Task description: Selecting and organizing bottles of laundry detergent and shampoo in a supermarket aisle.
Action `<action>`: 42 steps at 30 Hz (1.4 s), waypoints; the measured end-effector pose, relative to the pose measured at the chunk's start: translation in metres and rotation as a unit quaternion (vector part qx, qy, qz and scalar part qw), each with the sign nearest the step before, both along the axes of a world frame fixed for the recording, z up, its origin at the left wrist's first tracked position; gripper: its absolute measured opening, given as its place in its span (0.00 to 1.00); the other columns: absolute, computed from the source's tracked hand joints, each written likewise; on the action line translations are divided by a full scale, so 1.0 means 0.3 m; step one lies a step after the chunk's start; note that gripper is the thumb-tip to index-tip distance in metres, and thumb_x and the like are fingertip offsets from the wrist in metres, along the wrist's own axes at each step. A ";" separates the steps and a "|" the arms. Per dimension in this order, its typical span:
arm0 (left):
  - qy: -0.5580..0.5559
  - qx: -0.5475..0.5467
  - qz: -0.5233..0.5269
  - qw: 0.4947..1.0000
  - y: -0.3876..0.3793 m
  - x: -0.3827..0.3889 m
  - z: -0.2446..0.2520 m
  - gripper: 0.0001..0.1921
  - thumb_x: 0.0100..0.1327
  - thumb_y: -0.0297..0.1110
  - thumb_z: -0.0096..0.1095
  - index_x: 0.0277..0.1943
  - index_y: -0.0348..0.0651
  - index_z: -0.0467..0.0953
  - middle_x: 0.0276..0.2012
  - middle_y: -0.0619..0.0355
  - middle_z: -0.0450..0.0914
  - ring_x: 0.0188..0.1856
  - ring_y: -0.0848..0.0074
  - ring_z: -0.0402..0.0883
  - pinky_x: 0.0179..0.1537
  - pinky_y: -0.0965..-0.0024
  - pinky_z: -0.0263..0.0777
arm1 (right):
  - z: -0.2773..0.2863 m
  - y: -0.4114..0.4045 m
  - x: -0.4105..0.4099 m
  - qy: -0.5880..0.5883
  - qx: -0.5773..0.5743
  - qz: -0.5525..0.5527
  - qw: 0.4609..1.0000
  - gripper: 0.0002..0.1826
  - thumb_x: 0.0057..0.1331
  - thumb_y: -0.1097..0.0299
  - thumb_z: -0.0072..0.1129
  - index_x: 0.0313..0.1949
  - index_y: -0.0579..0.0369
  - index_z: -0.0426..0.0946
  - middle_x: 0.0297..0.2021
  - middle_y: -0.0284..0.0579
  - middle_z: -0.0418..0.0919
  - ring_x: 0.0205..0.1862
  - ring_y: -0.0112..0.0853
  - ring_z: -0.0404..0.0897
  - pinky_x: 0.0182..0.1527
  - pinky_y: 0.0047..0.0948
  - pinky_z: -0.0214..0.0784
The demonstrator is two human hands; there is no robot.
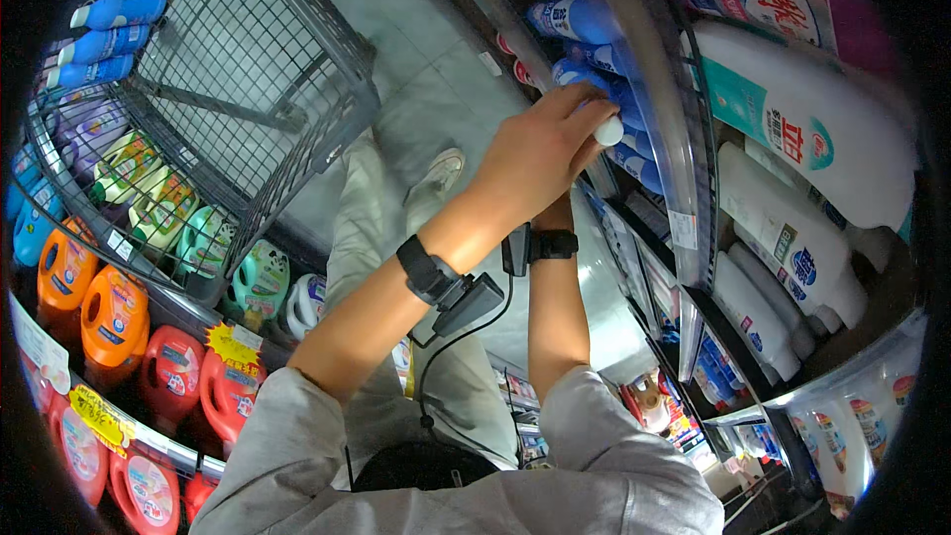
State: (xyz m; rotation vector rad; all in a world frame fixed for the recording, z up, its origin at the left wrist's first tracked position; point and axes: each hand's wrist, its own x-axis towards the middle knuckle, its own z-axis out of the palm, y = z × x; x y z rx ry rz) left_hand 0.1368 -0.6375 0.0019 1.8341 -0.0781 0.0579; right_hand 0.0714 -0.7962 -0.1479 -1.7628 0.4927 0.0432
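My left hand (550,137) is closed around a bottle whose white cap (609,131) shows past the fingers; most of its body is hidden. Just beyond the fingers, several blue bottles (583,21) with white lettering stand crowded on a shelf to the right. My right forearm (559,297) reaches up underneath the left hand. Only the right wrist and a little of my right hand (556,214) show; its fingers are covered, so what they hold cannot be seen. Both wrists wear black straps with small dark devices.
A wire shopping cart (256,89) stands at upper left, with several blue bottles (111,44) by its far-left rim. Shelves of orange detergent jugs (115,319) and red jugs (171,368) run along the left. Large white jugs (802,119) fill the right shelf behind a clear front rail (672,163).
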 end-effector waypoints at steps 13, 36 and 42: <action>-0.012 -0.007 -0.024 1.000 0.001 0.077 -0.046 0.24 0.62 0.34 0.67 0.61 0.44 0.72 0.62 0.47 0.74 0.62 0.50 0.74 0.58 0.54 0.74 | -0.007 0.057 0.111 -0.012 -0.008 0.000 1.000 0.27 0.59 0.80 0.64 0.58 0.69 0.68 0.57 0.52 0.72 0.56 0.42 0.74 0.61 0.38 0.66; 0.042 -0.036 -0.057 0.997 0.039 0.029 0.023 0.23 0.60 0.32 0.64 0.59 0.36 0.75 0.58 0.41 0.76 0.61 0.50 0.74 0.63 0.55 0.69 | 0.164 0.148 0.382 -0.034 -0.162 -0.050 0.985 0.27 0.59 0.82 0.63 0.58 0.71 0.67 0.58 0.54 0.72 0.56 0.43 0.74 0.61 0.38 0.66; 0.181 -0.065 -0.180 0.965 0.423 -0.091 0.287 0.18 0.66 0.31 0.61 0.57 0.34 0.75 0.54 0.45 0.81 0.56 0.56 0.80 0.60 0.61 0.70 | 0.205 0.212 0.425 -0.103 -0.135 -0.118 0.978 0.29 0.59 0.83 0.62 0.60 0.72 0.65 0.62 0.57 0.70 0.59 0.45 0.73 0.63 0.39 0.65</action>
